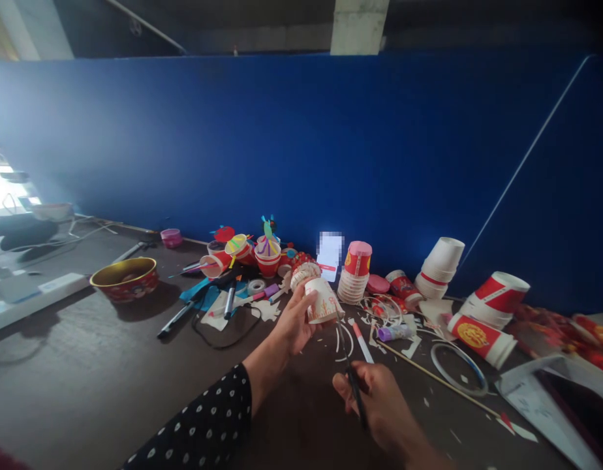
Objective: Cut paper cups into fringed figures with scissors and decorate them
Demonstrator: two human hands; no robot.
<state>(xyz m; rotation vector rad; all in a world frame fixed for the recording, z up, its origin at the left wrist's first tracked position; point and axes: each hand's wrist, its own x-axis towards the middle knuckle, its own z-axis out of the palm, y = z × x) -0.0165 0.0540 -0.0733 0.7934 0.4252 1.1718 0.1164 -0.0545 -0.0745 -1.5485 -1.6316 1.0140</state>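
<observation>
A white paper cup with a printed pattern (322, 301) is gripped in my left hand (295, 321), tilted above the dark table. My right hand (372, 395) is closed around the black handles of scissors (353, 382). Their blades point up toward the cup's lower right rim; whether they touch it is too small to tell. Just behind the cup is a whitish ridged round piece (305, 274). White paper scraps and a pen with a reddish end (363, 343) lie beside the scissors.
Stacked cups (353, 287) stand behind, more cups (438, 267) to the right. A gold-rimmed bowl (125, 281), markers (230, 299) and decorated cups (268, 258) are on the left. A thin stick (438, 378), tape ring (458, 369) and white tray (551, 405) lie right.
</observation>
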